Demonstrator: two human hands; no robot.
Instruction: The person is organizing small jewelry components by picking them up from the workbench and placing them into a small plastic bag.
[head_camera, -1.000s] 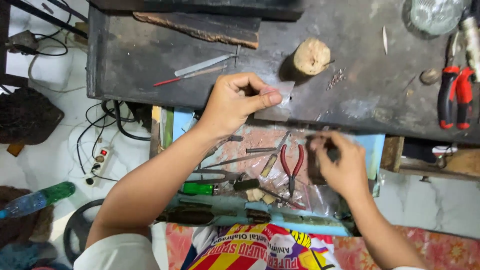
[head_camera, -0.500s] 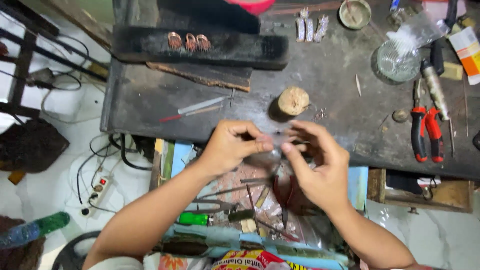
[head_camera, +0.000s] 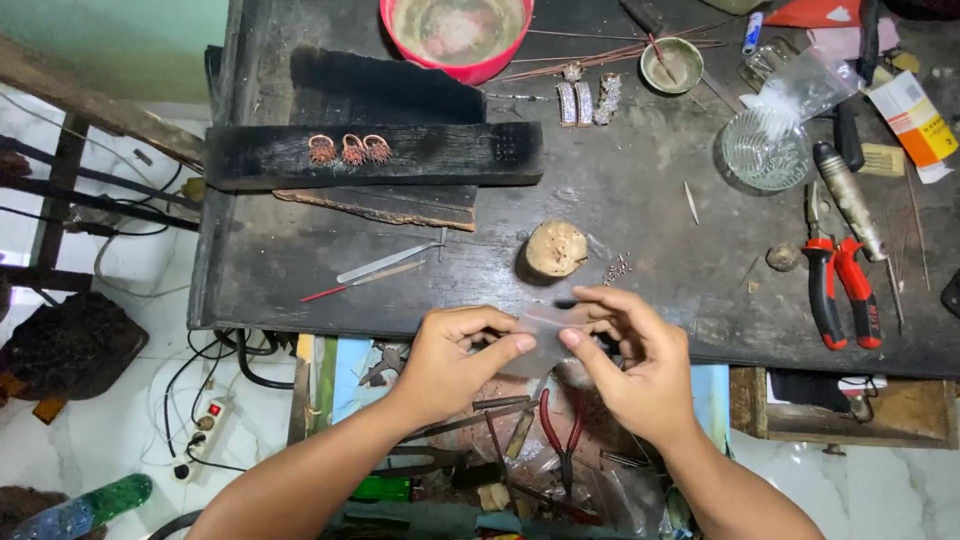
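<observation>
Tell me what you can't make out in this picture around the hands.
- Head view: anything inside the small clear bag pinched between the left hand and right hand is too small to tell.
- The open drawer of tools is partly hidden by both forearms.
- The red bowl is cut off by the top edge.

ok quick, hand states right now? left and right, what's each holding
Left hand: closed, pinching one edge of a small clear plastic bag.
Right hand: closed, pinching the other edge of the same bag.

Red bowl (head_camera: 455, 40) — top rim cropped
</observation>
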